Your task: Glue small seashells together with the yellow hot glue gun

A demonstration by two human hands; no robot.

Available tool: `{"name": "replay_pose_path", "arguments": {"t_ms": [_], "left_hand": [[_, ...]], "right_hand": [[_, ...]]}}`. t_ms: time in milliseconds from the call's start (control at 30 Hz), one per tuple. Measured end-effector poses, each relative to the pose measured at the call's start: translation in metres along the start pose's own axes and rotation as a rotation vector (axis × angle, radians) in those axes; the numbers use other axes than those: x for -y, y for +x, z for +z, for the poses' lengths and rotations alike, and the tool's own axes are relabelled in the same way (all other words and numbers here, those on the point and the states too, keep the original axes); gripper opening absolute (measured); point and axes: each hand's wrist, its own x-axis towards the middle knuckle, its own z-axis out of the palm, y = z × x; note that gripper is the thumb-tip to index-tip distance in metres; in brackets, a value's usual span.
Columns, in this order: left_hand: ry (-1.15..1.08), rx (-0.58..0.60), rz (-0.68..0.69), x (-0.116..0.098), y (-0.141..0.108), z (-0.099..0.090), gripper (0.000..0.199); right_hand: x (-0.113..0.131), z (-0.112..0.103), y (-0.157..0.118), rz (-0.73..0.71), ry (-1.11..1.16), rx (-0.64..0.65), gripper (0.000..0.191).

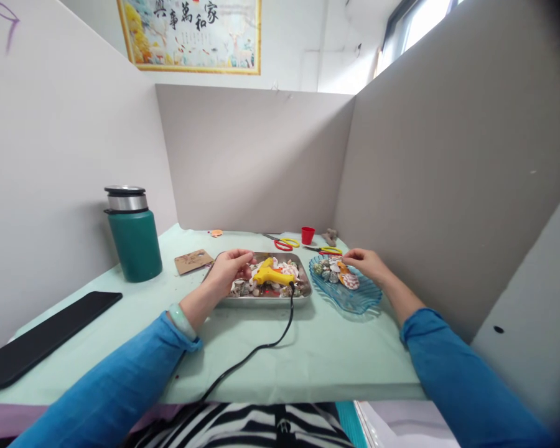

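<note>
My left hand (231, 272) is over the left part of a metal tray (261, 301), its thumb and fingertips pinched together; anything between them is too small to make out. In the tray lie many shells (241, 289), and a yellow glue gun (273, 275) rests on top of them. At the right, my right hand (368, 264) reaches over a blue scalloped glass dish (354, 300) with its fingertips closed at the edge of a shell cluster (335, 272). The cluster has grey, white, orange and brown-striped shells. Whether those fingers grip a piece is hidden.
The gun's black cord (261, 348) runs over the table's front edge. Behind are scissors (284, 242), another pair (324, 251) and a red cup (308, 235). To the left are a brown card (193, 262), a green bottle (135, 242) and a black pad (51, 339). Grey panels (256, 162) enclose the table.
</note>
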Motion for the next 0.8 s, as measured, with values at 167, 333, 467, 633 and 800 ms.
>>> {"name": "replay_pose_path", "arguments": {"t_ms": [167,333,467,633,800], "left_hand": [[0.013,0.007,-0.011,0.000,0.000,0.000,0.034],[0.012,0.007,-0.013,0.000,0.000,0.000,0.034],[0.008,-0.001,-0.014,0.003,0.002,-0.001,0.033],[0.009,-0.003,-0.012,0.005,0.005,-0.002,0.034],[0.010,0.003,-0.008,0.005,0.005,-0.002,0.035]], "right_hand": [[-0.011,-0.004,0.004,-0.008,-0.076,0.013,0.029],[-0.019,-0.002,0.006,0.002,-0.126,0.042,0.033],[-0.023,-0.003,0.009,-0.003,-0.239,0.049,0.028],[-0.024,-0.005,0.012,0.007,-0.366,0.033,0.016],[-0.018,-0.007,0.010,0.018,-0.391,0.034,0.013]]}}
